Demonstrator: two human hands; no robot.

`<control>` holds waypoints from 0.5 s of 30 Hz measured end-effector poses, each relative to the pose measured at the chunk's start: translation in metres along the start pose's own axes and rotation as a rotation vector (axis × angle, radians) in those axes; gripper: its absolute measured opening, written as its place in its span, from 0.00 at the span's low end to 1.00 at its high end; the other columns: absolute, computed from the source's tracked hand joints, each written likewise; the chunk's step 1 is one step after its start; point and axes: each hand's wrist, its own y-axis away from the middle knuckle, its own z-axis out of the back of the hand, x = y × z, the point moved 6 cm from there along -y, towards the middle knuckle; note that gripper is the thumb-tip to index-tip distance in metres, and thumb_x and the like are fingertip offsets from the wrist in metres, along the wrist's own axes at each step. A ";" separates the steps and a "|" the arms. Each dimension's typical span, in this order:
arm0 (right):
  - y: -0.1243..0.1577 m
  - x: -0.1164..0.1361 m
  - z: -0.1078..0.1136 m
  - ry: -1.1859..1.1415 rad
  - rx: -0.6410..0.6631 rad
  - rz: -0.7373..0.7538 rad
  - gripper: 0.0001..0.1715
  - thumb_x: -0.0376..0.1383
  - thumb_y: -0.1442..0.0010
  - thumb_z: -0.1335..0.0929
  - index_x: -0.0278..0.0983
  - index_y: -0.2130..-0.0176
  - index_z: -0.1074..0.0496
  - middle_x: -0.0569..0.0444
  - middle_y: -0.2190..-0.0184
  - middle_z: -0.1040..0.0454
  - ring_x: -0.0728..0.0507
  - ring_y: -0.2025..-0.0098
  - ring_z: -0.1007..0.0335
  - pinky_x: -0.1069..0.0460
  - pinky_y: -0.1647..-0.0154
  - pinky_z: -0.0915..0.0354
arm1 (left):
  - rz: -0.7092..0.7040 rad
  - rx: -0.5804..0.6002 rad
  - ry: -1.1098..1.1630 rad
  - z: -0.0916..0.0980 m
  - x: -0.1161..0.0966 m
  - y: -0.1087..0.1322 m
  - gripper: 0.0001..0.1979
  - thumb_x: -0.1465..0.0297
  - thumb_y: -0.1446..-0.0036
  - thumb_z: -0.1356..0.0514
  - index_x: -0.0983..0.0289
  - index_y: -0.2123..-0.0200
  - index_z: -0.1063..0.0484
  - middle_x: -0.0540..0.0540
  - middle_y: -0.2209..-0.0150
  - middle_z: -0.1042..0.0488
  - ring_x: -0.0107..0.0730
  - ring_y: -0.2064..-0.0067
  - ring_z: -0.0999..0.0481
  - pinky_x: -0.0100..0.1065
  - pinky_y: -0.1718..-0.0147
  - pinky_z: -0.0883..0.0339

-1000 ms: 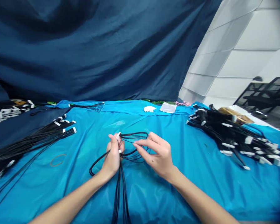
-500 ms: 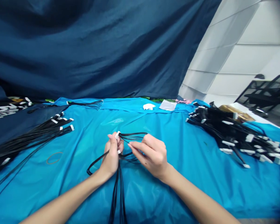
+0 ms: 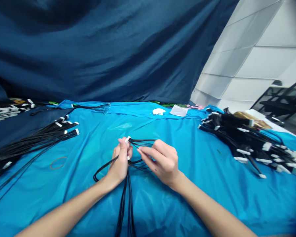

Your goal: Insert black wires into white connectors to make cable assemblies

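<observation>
Between thumb and fingers, my left hand pinches a white plug connector from which several thin black wires run to the right. My right hand is closed in a pinch on those black wires, a short way from the connector. A second small white connector shows just below, beside my left palm. Part of the wire bundle loops out left of my left hand, and more strands hang down toward me over the blue cloth. The wire ends inside my right hand are hidden.
Black cables with white connectors lie at the left. A larger heap of similar cables sits at the right. A rubber band, a white lump and a clear plastic bag rest on the blue cloth.
Both hands stay closed on the connector and wires, shifted very slightly right in the picture. The whole view has moved a little; the grip looks the same.
</observation>
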 end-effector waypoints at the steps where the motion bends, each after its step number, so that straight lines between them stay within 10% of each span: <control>1: 0.000 0.000 0.001 -0.005 -0.007 -0.010 0.07 0.32 0.44 0.35 0.34 0.72 0.29 0.57 0.82 0.41 0.51 0.79 0.47 0.54 0.78 0.50 | -0.004 -0.001 -0.001 0.000 0.000 0.000 0.26 0.47 0.49 0.62 0.62 0.82 0.44 0.48 0.84 0.46 0.27 0.80 0.48 0.29 0.80 0.53; 15: 0.001 -0.005 -0.001 -0.069 -0.051 -0.075 0.05 0.31 0.44 0.34 0.33 0.71 0.29 0.56 0.80 0.38 0.51 0.78 0.44 0.55 0.77 0.47 | -0.005 0.003 -0.092 -0.001 0.006 -0.003 0.27 0.49 0.46 0.68 0.62 0.82 0.47 0.48 0.84 0.47 0.26 0.81 0.48 0.30 0.81 0.53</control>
